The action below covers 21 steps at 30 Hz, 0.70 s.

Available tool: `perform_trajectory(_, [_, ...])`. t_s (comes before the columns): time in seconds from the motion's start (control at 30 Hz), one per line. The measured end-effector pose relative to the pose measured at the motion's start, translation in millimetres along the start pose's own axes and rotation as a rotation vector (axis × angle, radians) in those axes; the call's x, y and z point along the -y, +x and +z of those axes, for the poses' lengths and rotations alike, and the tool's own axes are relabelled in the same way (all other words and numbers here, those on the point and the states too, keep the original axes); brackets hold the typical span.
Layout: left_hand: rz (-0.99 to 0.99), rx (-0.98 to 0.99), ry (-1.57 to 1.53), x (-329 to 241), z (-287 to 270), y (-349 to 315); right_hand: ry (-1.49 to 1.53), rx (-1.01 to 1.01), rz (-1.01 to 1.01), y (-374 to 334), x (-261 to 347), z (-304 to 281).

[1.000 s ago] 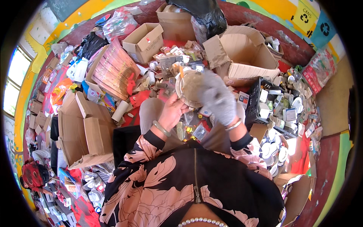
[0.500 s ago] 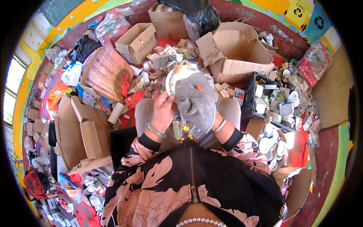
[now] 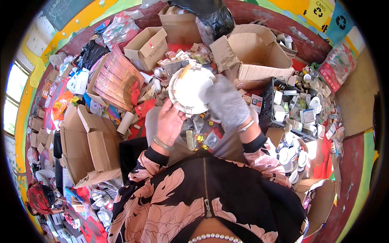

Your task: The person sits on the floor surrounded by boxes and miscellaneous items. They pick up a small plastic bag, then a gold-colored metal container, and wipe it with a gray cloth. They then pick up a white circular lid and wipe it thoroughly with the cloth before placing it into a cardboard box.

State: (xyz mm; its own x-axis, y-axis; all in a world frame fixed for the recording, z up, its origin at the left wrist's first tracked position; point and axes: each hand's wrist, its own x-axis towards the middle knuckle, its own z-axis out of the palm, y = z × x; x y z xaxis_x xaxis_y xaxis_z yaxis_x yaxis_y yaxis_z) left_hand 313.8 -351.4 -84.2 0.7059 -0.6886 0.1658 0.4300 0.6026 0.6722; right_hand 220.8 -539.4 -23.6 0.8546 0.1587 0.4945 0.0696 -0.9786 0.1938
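Observation:
A round white disc with a raised rim and small clips, which looks like a ceiling downlight (image 3: 192, 90), is held up in front of my lap. The bare fingers of my left hand (image 3: 170, 122) grip its lower left edge. At the disc's right edge is my right hand (image 3: 227, 101) in a grey knitted glove, smeared by motion. Its fingers cannot be made out, nor whether they touch the disc. Below, between my knees, lie a clear plastic piece (image 3: 211, 140), small yellow bits (image 3: 199, 138) and a pale, ridged strip (image 3: 190, 140).
An open carton (image 3: 259, 52) stands ahead to the right, with a black crate (image 3: 272, 106) of mixed parts beside it. Several white round fittings (image 3: 292, 156) fill a box at my right. A tipped carton (image 3: 89, 141) is at my left. Small boxes (image 3: 190, 54) pile up ahead.
The downlight has turned so its broad white face now shows. My gloved right hand has moved off its front toward the right; my left hand keeps hold, slightly lower.

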Motion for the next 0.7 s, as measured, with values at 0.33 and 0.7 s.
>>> perform_trajectory(0.33, [-0.049,-0.254,0.010,7,29,-2,0.012,-0.137,0.216,-7,46,13])
perform_trajectory(0.7, [0.117,-0.120,0.314,4,22,-5,0.080,0.061,0.136,-1,4,-12])
